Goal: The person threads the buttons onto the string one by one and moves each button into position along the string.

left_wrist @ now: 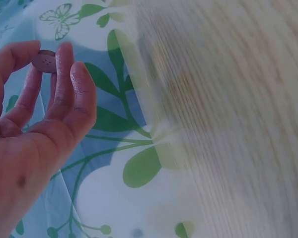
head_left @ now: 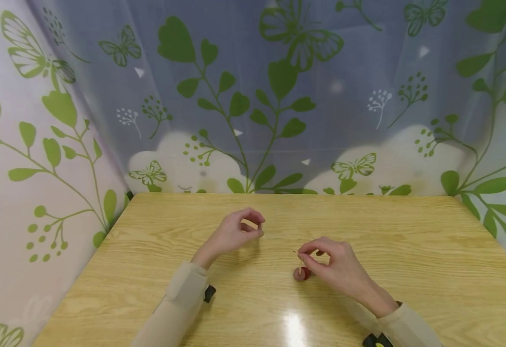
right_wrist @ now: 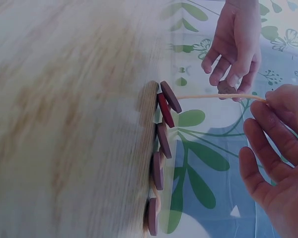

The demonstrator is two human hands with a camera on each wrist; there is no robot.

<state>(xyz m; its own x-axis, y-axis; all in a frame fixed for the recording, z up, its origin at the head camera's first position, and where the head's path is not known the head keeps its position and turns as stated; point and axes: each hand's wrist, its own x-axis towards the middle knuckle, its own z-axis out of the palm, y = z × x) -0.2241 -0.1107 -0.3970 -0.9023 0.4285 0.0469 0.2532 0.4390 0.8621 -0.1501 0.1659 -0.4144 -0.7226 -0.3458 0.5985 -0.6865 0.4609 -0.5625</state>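
Observation:
My left hand [head_left: 233, 232] is raised above the table, left of the other hand. Between its thumb and fingers it pinches a round mauve-brown button [left_wrist: 44, 61] with several small holes. My right hand [head_left: 337, 262] pinches a thin pale-orange cord [right_wrist: 203, 95] near one end, and a short tip sticks out past the fingers in the head view. Below the pinch, the cord runs down to buttons strung on it: a brown button [head_left: 299, 274] hides most of a red button [right_wrist: 165, 110]. The right wrist view shows several more brown buttons along the cord at the table surface.
The light wood-grain table [head_left: 170, 217] extends around both hands. Behind it hangs a blue-grey curtain [head_left: 344, 96] with green leaves and butterflies, and a pale patterned curtain [head_left: 10, 202] closes the left side. Dark wristbands [head_left: 209, 294] show at the sleeves.

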